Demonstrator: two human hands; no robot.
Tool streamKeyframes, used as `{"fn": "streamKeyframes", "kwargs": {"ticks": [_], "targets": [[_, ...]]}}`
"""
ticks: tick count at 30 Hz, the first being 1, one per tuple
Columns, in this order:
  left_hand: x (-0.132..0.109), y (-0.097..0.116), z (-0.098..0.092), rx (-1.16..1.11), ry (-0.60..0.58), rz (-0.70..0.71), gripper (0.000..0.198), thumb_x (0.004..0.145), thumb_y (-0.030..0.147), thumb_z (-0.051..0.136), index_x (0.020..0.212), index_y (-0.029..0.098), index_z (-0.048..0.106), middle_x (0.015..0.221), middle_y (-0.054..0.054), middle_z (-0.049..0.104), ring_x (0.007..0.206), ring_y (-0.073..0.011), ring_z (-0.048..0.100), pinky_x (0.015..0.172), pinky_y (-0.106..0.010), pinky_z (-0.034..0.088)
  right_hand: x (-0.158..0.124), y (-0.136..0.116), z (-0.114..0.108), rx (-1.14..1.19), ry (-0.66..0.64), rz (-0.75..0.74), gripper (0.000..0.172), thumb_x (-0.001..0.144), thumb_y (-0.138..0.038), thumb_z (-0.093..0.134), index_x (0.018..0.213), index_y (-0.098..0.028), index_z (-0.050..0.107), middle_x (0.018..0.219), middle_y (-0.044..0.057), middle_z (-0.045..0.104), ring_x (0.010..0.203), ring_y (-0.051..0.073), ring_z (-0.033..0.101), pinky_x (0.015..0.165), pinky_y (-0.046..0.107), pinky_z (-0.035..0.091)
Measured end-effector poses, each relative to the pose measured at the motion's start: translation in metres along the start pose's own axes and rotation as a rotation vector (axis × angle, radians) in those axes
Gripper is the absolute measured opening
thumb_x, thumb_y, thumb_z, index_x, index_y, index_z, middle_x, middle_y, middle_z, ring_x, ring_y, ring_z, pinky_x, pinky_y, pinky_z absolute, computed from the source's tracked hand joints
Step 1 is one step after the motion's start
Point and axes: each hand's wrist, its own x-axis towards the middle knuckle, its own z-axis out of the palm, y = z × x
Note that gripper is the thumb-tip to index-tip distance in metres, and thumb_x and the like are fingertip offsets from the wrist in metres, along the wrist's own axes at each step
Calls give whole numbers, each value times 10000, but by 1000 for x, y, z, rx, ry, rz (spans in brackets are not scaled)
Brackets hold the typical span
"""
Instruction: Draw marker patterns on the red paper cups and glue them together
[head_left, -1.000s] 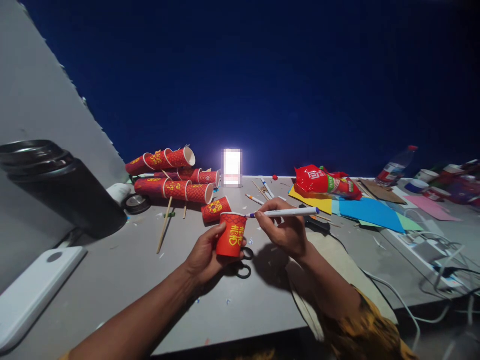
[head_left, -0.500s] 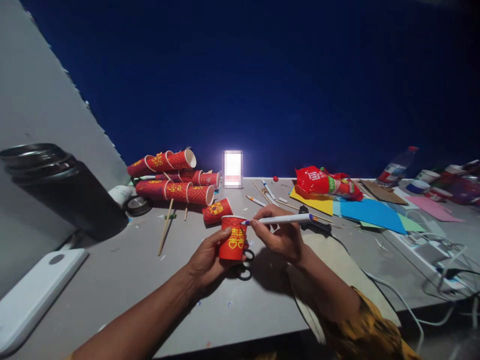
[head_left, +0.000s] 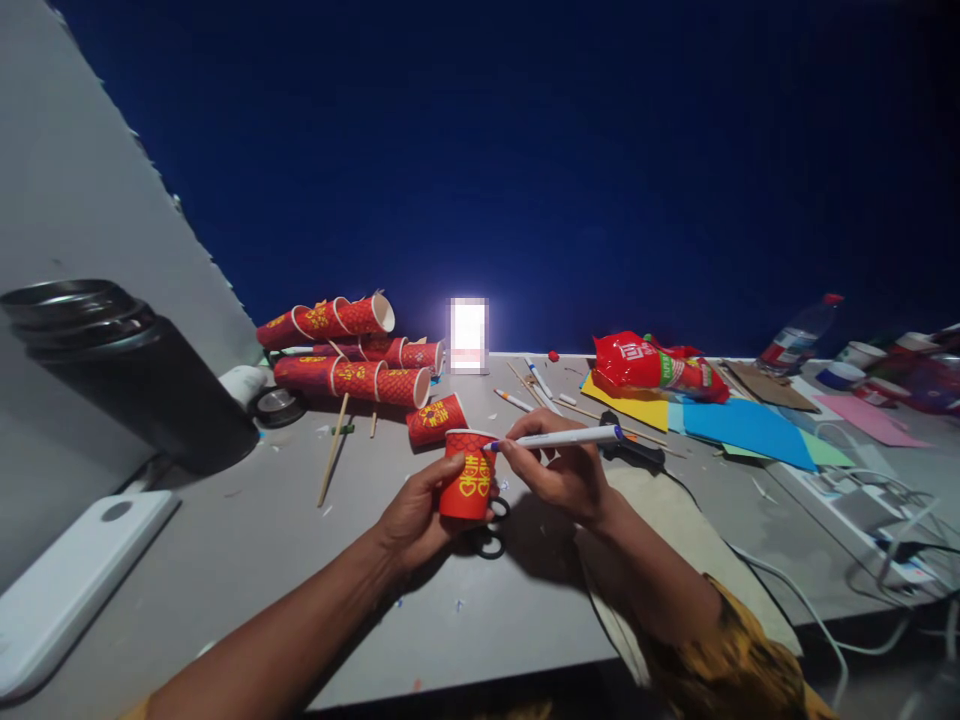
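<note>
Okay, your left hand (head_left: 415,517) grips the red cup (head_left: 466,492); your right hand (head_left: 562,478) pinches a marker (head_left: 574,437) near its rim.

Lower right of frame: loose, crumpled fabric sleeve (head_left: 720,640), mottled yellow-brown and black, ending on right forearm (head_left: 649,550). Bottom left: sliver of yellowish cloth (head_left: 137,711) at left forearm (head_left: 292,610). Left hand (head_left: 424,505), right hand (head_left: 559,475) bare.

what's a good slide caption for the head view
Left hand holds a red cup while the right hand holds a pen, tip at the cup's side.
</note>
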Motion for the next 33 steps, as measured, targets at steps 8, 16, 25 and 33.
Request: {"fn": "streamKeyframes", "kwargs": {"ticks": [8, 16, 25, 33], "targets": [[1, 0, 0, 1, -4, -15, 301, 932, 252, 575, 1118, 23, 638, 864, -179, 730, 721, -229, 701, 631, -341, 598, 1, -1, -2, -13, -19, 15, 108, 878, -175, 661, 774, -192, 638, 663, -17, 637, 538, 94, 534, 458, 204, 381], [-3, 3, 2, 26, 30, -24, 319, 945, 320, 536, 1087, 49, 628, 807, -182, 719, 691, -239, 698, 618, -337, 587, 6, -1, -7, -86, 130, -71, 91, 890, -190, 656, 803, -203, 632, 661, -24, 631, 508, 93, 507, 471, 228, 390], [0, 2, -3, 8, -30, -20, 337, 935, 330, 555, 1116, 55, 632, 840, -182, 724, 743, -246, 706, 631, -338, 590, 3, -1, -5, -36, 50, -64, 107, 899, -175, 653, 799, -202, 627, 686, -19, 647, 533, 92, 533, 488, 221, 413], [4, 1, -7, 6, -55, -20, 348, 925, 322, 577, 1124, 43, 635, 851, -188, 732, 732, -242, 705, 631, -340, 592, 1, -2, -2, -13, 18, -20, 106, 897, -178, 665, 797, -199, 637, 694, -10, 659, 568, 104, 564, 474, 210, 409]]}}
